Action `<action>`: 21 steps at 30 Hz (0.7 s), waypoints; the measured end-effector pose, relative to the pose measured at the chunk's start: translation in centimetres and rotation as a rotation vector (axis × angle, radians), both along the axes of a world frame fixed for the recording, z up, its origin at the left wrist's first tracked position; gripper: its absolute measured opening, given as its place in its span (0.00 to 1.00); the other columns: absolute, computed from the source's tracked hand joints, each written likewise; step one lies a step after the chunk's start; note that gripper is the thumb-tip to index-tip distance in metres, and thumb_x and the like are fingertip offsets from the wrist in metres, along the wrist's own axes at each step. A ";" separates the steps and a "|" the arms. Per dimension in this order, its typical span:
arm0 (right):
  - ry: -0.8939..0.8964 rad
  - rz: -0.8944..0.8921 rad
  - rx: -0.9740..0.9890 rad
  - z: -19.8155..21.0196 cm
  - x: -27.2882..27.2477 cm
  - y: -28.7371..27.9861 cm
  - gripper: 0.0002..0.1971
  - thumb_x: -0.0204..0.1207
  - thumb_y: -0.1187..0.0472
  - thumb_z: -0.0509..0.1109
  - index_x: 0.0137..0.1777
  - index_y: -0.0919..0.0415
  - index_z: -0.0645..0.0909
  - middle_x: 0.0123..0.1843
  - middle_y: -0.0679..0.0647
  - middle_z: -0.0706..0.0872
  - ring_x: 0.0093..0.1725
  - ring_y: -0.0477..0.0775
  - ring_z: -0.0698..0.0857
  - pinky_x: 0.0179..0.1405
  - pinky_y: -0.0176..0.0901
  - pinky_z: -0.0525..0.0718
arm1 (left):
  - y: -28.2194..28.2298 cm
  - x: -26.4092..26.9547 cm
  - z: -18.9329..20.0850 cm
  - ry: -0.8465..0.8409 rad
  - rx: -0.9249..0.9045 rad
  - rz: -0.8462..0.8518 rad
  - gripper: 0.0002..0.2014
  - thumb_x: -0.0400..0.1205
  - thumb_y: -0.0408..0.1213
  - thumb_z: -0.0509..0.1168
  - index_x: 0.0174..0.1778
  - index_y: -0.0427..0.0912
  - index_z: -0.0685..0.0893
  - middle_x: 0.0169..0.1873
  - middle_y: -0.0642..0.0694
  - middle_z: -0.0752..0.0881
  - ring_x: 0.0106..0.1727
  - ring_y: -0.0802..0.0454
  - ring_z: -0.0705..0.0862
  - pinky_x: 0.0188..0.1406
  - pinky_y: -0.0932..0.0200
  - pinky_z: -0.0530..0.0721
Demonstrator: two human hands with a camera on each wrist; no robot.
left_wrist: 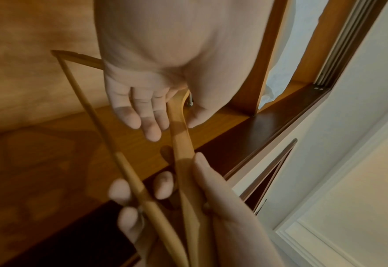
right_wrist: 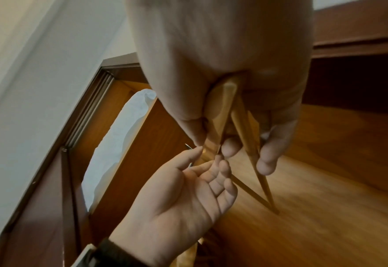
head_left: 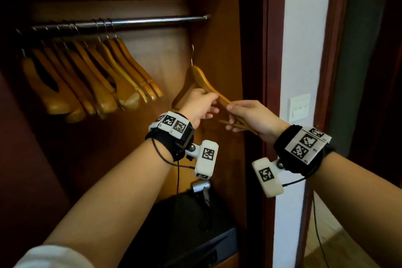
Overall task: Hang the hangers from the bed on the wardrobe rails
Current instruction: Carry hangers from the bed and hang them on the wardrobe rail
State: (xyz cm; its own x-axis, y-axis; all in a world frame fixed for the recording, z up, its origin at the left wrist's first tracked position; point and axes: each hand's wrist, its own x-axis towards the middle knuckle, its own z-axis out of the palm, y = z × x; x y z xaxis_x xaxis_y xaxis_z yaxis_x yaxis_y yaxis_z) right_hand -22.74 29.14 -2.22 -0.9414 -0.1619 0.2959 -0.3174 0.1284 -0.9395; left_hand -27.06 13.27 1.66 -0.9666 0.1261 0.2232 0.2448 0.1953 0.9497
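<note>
Both hands met on one hanger at about 3 o'clock of the hung hangers, below the rail (its hook not yet on it). The left hand pinched its upper arm; the right hand gripped the arm's end and crossbar.
</note>
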 end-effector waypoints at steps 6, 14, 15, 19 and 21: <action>0.099 0.031 -0.015 4.3 -5.8 -2.3 0.11 0.87 0.58 0.63 0.49 0.56 0.87 0.32 0.55 0.80 0.41 0.58 0.87 0.39 0.43 0.83 | -1.2 -3.3 4.0 0.160 -0.066 0.146 0.05 0.86 0.38 0.63 0.56 0.43 0.80 0.49 0.44 0.87 0.34 0.56 0.85 0.25 0.65 0.78; 0.131 0.150 -0.022 8.1 -11.1 -5.7 0.10 0.85 0.61 0.65 0.46 0.59 0.86 0.31 0.55 0.80 0.39 0.59 0.83 0.34 0.39 0.84 | -4.5 -6.4 7.5 0.313 -0.174 0.381 0.09 0.82 0.36 0.65 0.55 0.36 0.82 0.51 0.36 0.87 0.43 0.48 0.86 0.33 0.55 0.83; 0.131 0.164 -0.019 8.5 -11.6 -6.0 0.09 0.85 0.60 0.65 0.47 0.57 0.87 0.32 0.55 0.80 0.38 0.58 0.83 0.34 0.38 0.85 | -4.8 -6.8 7.9 0.318 -0.173 0.404 0.08 0.81 0.36 0.66 0.53 0.37 0.83 0.49 0.37 0.87 0.44 0.47 0.86 0.35 0.54 0.83; 0.147 0.180 0.001 9.6 -13.0 -7.5 0.10 0.85 0.60 0.65 0.43 0.55 0.85 0.33 0.55 0.80 0.38 0.58 0.83 0.32 0.36 0.84 | -6.1 -7.8 8.8 0.338 -0.183 0.452 0.06 0.81 0.35 0.66 0.51 0.38 0.84 0.42 0.42 0.85 0.42 0.48 0.84 0.39 0.53 0.81; 0.153 0.172 0.007 10.1 -13.7 -8.4 0.10 0.85 0.59 0.66 0.42 0.56 0.84 0.33 0.55 0.80 0.37 0.57 0.84 0.30 0.36 0.84 | -6.6 -8.0 9.1 0.346 -0.190 0.469 0.09 0.81 0.35 0.67 0.54 0.36 0.85 0.44 0.42 0.87 0.43 0.47 0.85 0.41 0.53 0.83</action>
